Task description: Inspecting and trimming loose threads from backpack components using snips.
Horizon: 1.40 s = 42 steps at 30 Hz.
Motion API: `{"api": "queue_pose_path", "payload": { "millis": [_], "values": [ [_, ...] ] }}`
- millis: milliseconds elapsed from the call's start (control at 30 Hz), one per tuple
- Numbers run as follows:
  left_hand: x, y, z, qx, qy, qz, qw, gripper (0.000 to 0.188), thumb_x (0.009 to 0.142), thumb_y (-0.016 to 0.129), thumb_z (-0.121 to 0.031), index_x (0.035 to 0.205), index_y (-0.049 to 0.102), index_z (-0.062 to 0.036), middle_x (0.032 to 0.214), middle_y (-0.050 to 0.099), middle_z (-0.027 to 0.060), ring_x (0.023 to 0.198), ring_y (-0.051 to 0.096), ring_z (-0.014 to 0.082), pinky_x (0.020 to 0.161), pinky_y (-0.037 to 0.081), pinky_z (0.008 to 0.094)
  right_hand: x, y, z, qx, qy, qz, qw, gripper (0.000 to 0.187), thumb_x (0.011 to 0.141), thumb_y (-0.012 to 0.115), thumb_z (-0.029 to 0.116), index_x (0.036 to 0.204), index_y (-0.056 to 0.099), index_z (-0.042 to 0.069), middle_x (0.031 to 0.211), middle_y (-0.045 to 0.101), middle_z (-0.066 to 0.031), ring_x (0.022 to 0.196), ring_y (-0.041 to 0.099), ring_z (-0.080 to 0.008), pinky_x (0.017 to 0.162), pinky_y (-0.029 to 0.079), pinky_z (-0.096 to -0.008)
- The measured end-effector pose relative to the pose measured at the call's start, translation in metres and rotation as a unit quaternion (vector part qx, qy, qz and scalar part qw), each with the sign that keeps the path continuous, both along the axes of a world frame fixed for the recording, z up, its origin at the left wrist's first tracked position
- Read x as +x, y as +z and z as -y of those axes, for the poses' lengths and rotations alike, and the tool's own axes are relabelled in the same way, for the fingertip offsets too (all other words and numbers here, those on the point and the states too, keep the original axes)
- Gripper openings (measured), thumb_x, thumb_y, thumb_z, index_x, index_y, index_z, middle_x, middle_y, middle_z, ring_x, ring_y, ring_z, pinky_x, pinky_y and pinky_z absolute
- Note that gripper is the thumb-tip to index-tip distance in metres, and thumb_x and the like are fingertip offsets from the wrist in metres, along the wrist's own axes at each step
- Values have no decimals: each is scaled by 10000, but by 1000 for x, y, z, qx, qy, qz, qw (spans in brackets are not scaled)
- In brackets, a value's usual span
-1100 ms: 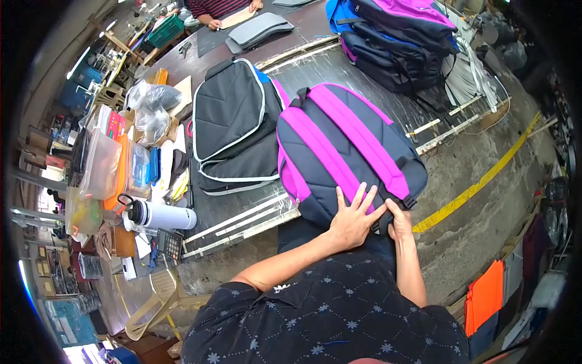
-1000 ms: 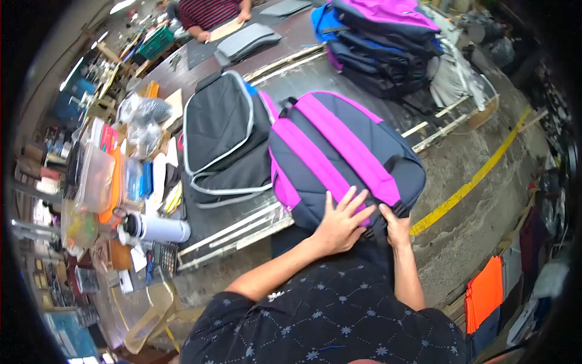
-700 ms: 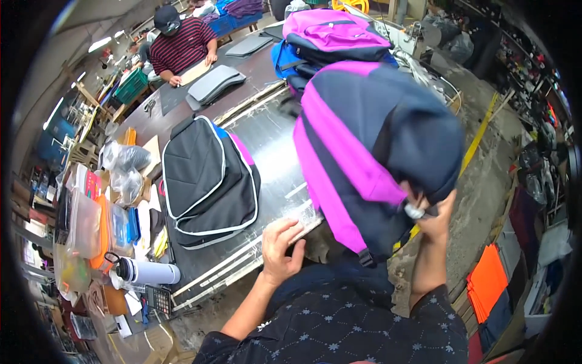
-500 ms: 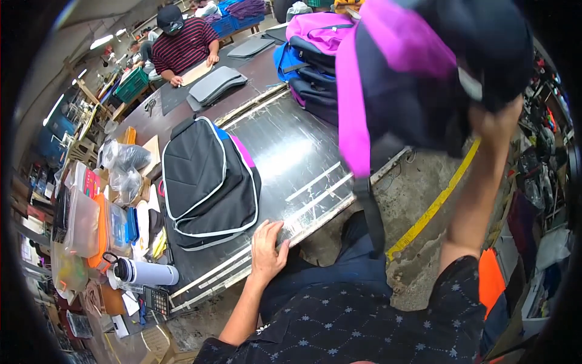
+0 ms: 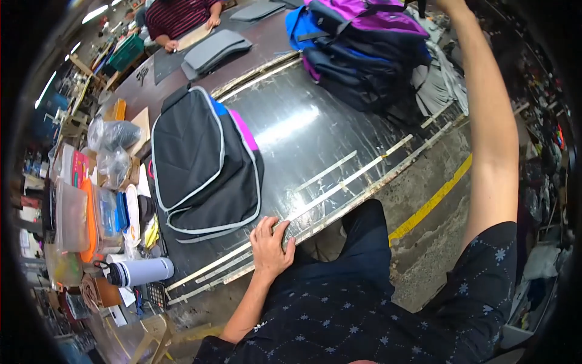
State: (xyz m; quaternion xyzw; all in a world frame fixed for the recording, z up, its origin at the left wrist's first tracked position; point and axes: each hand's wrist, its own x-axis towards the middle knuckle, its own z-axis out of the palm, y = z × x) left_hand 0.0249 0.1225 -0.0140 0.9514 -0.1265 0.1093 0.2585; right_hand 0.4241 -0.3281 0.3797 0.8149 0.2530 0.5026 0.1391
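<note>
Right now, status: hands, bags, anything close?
Left hand empty, at table edge. Right hand cut by top frame, near bag pile; grip unclear. Black bag on table, just beyond left hand.

Head-worn fisheye view, facing downward

Black bag, grey piping; backpacks navy, magenta, blue; shirt blue-flowered black

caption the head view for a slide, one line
Left hand at the near edge of a dark worktable by a grey-trimmed black bag, right arm stretched out alongside stacked backpacks.
</note>
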Motion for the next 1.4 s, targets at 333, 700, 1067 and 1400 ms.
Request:
{"api": "queue_pose_path", "payload": {
  "millis": [333,700,1067,1400],
  "values": [
    [6,-2,3,1,-11,-4,1000,512,878,790,-265,1358,668,-134,1400,565,145,1439,493,374,1174,352,536,56,-234,18,97,-114,-273,950,863,846,608,-40,1646,492,263,1663,500,-41,1573,421,-335,1251,356,-633],
    [45,19,-33,-135,23,115,984,137,880,784,-129,1007,768,-79,1093,763,90,1122,694,326,976,512,435,-138,-281,-61,265,-60,-167,948,385,942,758,227,1311,695,138,1336,721,-82,1216,669,-330,1028,506,-506],
    [214,51,-75,83,170,275,943,292,931,740,-161,1217,794,-144,1282,792,26,1169,729,225,1028,459,498,-231,-423,-41,347,-210,-280,870,350,1080,632,337,1186,783,39,1152,731,-211,1085,681,-425,951,546,-518],
    [15,51,54,58,-80,212,972,451,880,752,-133,1331,745,-151,1355,703,87,1292,637,297,1089,416,504,-295,-386,-118,819,175,-405,367,323,1177,512,383,1115,604,79,787,529,32,618,553,-57,576,653,-317]
  ]
}}
